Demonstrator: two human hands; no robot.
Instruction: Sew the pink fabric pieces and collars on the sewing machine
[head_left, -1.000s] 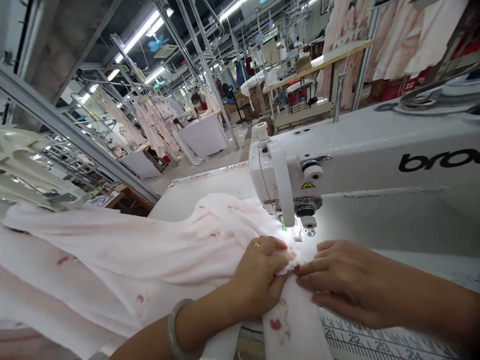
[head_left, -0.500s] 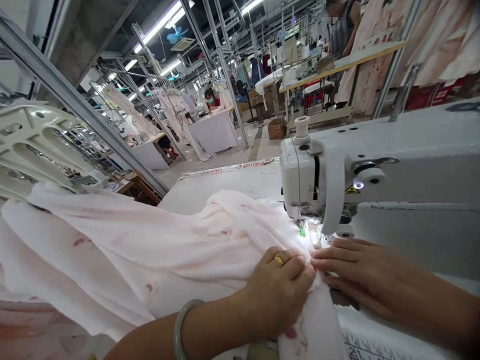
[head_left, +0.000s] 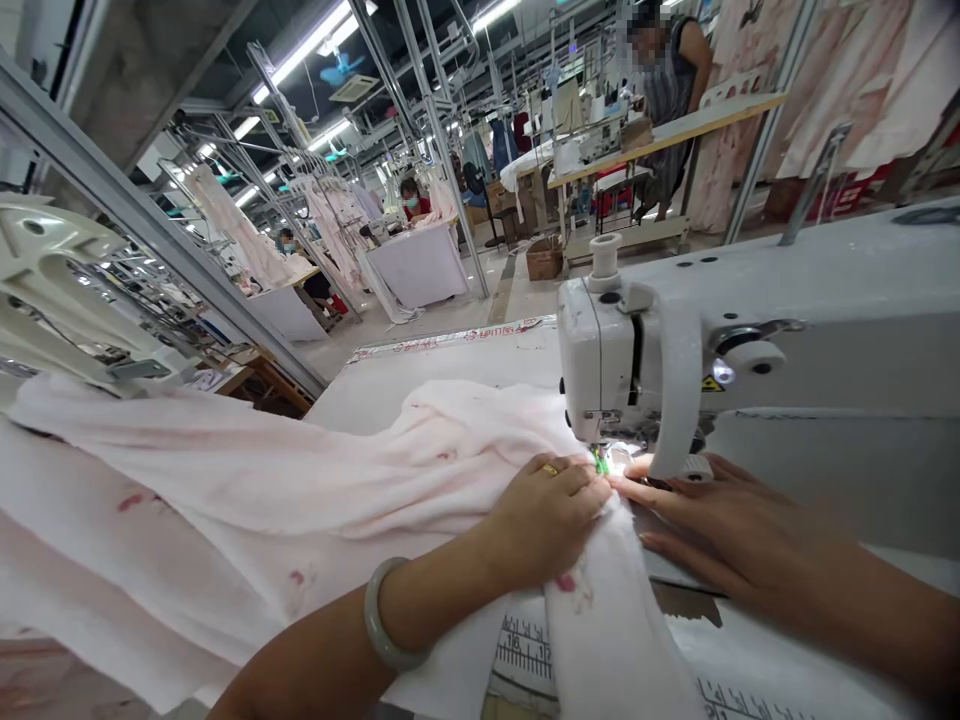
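At the sewing machine [head_left: 840,350], our left hand [head_left: 544,520] holds the pink cloth [head_left: 360,490]; our right hand [head_left: 716,520], fingers spread, touches it.

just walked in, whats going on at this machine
A person sits or stands at a white sewing machine, with pale pink fabric spread leftward over the table. The left hand lies on the fabric near the lit spot under the machine's head; the right hand's fingertips reach in beside it.

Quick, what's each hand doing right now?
Left hand: curled over the pink fabric; grip unclear.
Right hand: open, fingertips at the fabric's edge.
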